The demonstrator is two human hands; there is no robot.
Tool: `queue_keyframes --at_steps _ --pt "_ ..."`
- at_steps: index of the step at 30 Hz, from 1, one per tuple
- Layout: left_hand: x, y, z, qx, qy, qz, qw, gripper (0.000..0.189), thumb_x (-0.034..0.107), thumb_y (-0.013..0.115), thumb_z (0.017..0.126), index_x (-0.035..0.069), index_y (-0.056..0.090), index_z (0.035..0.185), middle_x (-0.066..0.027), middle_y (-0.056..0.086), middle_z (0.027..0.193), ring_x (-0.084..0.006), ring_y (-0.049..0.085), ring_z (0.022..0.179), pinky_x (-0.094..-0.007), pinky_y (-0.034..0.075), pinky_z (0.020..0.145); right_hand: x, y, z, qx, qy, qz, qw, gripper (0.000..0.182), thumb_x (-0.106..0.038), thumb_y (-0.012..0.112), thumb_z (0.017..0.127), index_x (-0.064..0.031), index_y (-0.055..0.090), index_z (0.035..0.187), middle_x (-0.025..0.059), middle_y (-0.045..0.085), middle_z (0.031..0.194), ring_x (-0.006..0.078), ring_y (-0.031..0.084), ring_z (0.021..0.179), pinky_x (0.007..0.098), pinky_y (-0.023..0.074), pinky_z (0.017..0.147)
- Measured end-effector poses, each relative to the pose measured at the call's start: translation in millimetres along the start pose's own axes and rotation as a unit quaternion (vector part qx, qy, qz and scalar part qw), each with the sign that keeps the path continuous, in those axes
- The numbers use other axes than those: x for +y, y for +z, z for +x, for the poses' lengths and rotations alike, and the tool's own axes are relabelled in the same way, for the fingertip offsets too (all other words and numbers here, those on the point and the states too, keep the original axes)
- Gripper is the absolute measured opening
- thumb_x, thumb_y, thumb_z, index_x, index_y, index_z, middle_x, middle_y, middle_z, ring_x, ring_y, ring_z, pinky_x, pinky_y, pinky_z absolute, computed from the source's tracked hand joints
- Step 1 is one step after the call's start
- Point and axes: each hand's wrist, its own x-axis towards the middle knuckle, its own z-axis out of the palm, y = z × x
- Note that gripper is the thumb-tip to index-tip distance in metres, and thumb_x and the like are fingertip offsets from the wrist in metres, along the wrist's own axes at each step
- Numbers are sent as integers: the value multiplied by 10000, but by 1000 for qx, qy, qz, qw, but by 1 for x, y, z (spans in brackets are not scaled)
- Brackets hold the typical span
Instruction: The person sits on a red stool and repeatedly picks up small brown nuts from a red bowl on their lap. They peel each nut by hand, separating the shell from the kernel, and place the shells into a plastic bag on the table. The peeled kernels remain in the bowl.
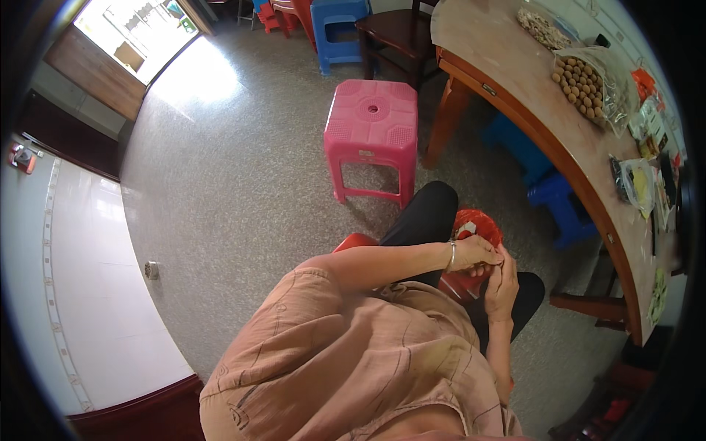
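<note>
Both of my hands meet above a red plastic bag (491, 220) that lines a container between my knees. My left hand (473, 254), with a bangle on its wrist, has its fingers pinched together at the fingertips of my right hand (502, 286). Whatever lies between the fingertips is too small to make out. Pale scraps (468, 227) show inside the bag, just beyond my left hand. Below the hands a red plastic surface is partly visible, and my forearms and knees hide the rest of the container.
A pink plastic stool (370, 113) stands ahead on the speckled floor. Along the right curves a wooden table (518, 71), bearing a bag of round brown nuts or fruits (579, 88), a bag of pale dried pieces (543, 28) and other packets. Blue stools (560, 206) sit beneath it.
</note>
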Motion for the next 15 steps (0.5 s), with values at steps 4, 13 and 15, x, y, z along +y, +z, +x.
queue_keyframes --at_steps 4,13,15 --pt "0 1 -1 -32 18 -60 998 249 307 625 919 61 616 885 -9 581 706 -84 541 560 -203 421 459 2 3 -1 21 69 66 995 342 -221 426 992 -8 589 1205 187 604 1184 298 607 1069 371 482 901" --pt "-9 1 3 -92 -30 -188 977 198 242 622 924 65 650 839 -53 650 717 -106 545 524 -219 390 447 7 17 -3 29 116 312 943 381 -229 413 1013 51 585 1205 132 614 1206 190 573 1092 297 441 939" --pt "-16 -8 7 -107 -28 -200 974 159 211 600 936 71 647 875 -51 650 732 -110 565 552 -220 389 450 2 17 1 39 155 351 923 409 -254 414 1015 52 567 1238 100 617 1192 138 560 1049 266 438 918"
